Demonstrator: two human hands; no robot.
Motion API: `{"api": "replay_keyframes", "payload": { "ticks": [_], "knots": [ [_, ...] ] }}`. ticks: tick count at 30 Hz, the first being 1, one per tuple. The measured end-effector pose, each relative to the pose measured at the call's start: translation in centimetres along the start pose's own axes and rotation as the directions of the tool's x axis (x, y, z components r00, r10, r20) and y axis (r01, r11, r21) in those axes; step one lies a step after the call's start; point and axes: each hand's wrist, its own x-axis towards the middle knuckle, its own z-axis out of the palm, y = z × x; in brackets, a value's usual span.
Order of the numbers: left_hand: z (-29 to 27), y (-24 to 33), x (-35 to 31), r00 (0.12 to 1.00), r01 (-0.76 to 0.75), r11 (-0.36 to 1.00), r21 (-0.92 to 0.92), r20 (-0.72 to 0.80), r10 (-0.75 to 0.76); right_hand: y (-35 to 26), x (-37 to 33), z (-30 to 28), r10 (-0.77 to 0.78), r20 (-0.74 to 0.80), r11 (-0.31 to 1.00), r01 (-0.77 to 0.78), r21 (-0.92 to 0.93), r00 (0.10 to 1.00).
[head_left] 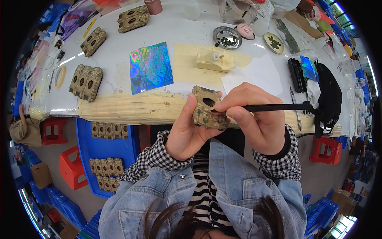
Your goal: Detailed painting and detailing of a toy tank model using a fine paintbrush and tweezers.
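In my left hand (185, 135) is a small camouflage-patterned case (205, 112), tilted up toward me above the table's near edge. A dark oval opening shows in its face, with small green and brown patches below it. My right hand (254, 111) is closed around a slim black pen-like tool (278, 107), its long end sticking out to the right. The tool's thin tip touches or nearly touches the case just under the opening; contact cannot be made out. The right fingertips rest close against the case's right side.
More camouflage cases (86, 83) stand at the table's left, others in a blue tray (107, 148) below. Ahead lie a shiny holographic sheet (152, 67), a taped block (215, 60), a round dish with dark bits (227, 37) and metal tweezers (295, 108). Red stools (73, 167) flank the table.
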Motion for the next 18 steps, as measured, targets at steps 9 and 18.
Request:
{"api": "replay_keyframes", "payload": {
  "ticks": [9, 18],
  "knots": [
    [-0.14, -0.01, 0.01, 1.0, 0.0, 1.0, -0.015, 0.016, 0.0, 0.03, -0.02, -0.01, 0.013, 0.0, 1.0, -0.013, 0.003, 1.0],
    [0.07, -0.06, -0.05, 1.0, 0.0, 1.0, -0.024, -0.015, -0.001, 0.07, 0.06, 0.2, 0.018, -0.007, 1.0, -0.018, -0.004, 1.0]
  ]
}}
